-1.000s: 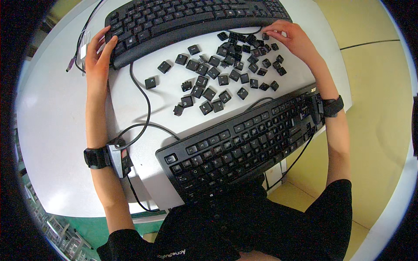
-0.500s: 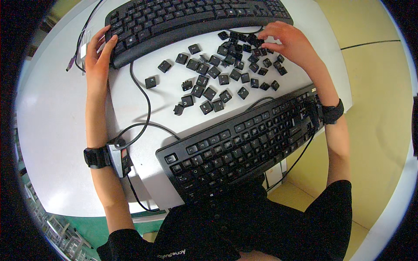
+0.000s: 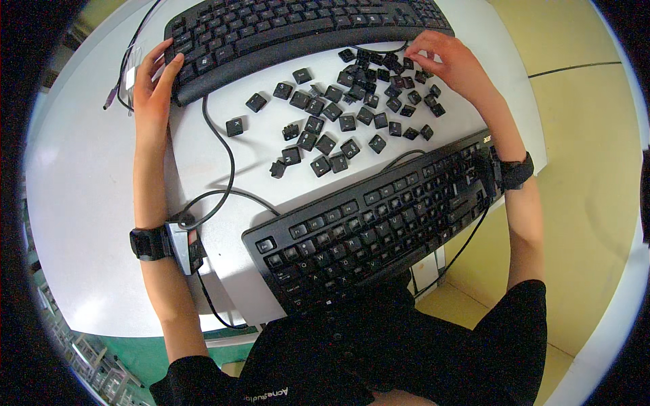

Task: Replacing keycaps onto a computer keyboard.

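At the far left, my left hand holds the left end of a black keyboard, its thumb and fingers against the corner. My right hand hovers over the right side of a heap of loose black keycaps, just in front of that keyboard. Its thumb and index fingertips are pinched together. A keycap shows right beside them, but whether it is between them is hidden. A second black keyboard lies tilted nearer me, with several keys gone from its upper and right parts.
More keycaps lie scattered across the white table between the keyboards. A black cable loops past my left forearm. A wrist-strapped device sits on that arm, and a yellow wall stands to the right.
The fingertips of my right hand have come together and shifted slightly up among the keycaps. My left hand stays on the far keyboard's end.
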Demonstrator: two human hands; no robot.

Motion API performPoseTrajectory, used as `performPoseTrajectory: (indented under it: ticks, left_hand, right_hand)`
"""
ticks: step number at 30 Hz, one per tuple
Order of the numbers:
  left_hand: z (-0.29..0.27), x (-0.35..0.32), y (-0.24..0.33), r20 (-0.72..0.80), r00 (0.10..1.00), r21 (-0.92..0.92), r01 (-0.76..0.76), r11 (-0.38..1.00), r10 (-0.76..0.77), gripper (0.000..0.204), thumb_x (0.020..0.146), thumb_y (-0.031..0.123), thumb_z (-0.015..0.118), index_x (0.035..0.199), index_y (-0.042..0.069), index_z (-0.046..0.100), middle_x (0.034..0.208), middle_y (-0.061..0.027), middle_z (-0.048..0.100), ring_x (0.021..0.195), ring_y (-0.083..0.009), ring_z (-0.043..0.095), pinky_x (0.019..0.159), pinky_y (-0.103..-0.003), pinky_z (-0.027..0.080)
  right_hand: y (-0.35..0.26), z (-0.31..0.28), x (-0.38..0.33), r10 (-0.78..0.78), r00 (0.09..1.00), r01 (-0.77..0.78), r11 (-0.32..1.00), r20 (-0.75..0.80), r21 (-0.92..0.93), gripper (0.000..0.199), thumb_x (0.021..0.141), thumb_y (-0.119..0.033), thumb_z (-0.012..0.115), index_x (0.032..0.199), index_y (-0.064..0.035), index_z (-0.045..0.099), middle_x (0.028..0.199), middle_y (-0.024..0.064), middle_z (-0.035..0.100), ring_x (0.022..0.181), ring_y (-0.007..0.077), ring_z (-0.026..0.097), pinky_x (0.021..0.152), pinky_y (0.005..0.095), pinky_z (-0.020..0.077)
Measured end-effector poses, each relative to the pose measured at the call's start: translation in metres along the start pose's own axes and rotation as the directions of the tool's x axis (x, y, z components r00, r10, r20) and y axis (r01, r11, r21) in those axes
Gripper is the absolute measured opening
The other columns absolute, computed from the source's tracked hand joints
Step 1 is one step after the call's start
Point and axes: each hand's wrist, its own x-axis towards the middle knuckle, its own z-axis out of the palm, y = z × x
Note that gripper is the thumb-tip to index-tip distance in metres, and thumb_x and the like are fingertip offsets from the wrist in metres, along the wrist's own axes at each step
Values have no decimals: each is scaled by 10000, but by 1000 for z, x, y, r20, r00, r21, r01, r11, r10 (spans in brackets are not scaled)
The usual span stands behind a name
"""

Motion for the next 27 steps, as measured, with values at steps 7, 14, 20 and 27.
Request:
performPoseTrajectory:
  ticks: [7, 14, 20, 27]
  left_hand:
    - [1, 1, -3, 8, 1000, -8, 24, 1000, -24, 385, 839, 264, 635, 1186, 109, 571, 1149, -138, 542, 1073, -205, 512, 912, -285, 391]
    - [1, 1, 0, 9, 999, 5, -33, 999, 32, 381, 837, 257, 637, 1180, 104, 571, 1177, -110, 533, 1126, -215, 473, 931, -298, 382]
    - [1, 0, -3, -4, 999, -33, 31, 999, -31, 388, 824, 223, 663, 1184, 112, 568, 1175, -130, 518, 1107, -218, 484, 896, -286, 404]
    - [4, -3, 6, -14, 1000, -35, -2, 999, 2, 406, 824, 213, 665, 1200, 106, 552, 1186, -158, 490, 998, -198, 552, 835, -276, 442]
  right_hand:
    - [-18, -2, 12, -67, 997, 70, 993, -28, 100, 148, 788, -188, 644, 919, -121, 626, 860, 33, 606, 753, 250, 593, 688, 361, 482]
    - [-33, 4, 13, -136, 990, 134, 988, -25, -71, 227, 717, -183, 698, 919, -133, 605, 855, 47, 585, 834, 250, 587, 712, 364, 479]
    - [-42, 7, 12, -149, 989, 146, 978, -12, -148, 213, 692, -171, 705, 869, -114, 602, 833, 81, 564, 837, 298, 563, 739, 401, 461]
    - [-38, 6, 7, -81, 995, 86, 990, 50, -113, 221, 688, -133, 701, 885, -110, 603, 825, 66, 572, 865, 286, 555, 756, 400, 461]
